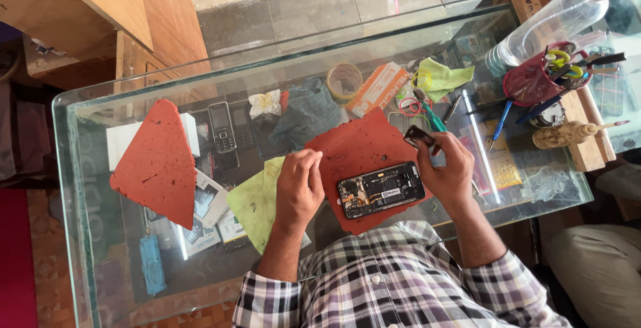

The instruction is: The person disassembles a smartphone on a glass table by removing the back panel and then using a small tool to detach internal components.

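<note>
An opened smartphone (380,190) with its circuit board showing lies on a red-brown mat (364,144) on the glass counter (93,168). My left hand (298,188) rests with curled fingers at the mat's left edge, over a yellow-green cloth (254,201); nothing shows in it. My right hand (449,168) is just right of the phone and pinches a small dark part (419,136) above the mat's right edge.
A second red triangular mat (157,164) lies at the left. Old keypad phones (222,127), a grey rag (307,111), a tape roll (344,81), a spray bottle (554,17), a red tool cup (534,81) and a brush (567,134) crowd the counter. Another person's knee (601,268) is at the right.
</note>
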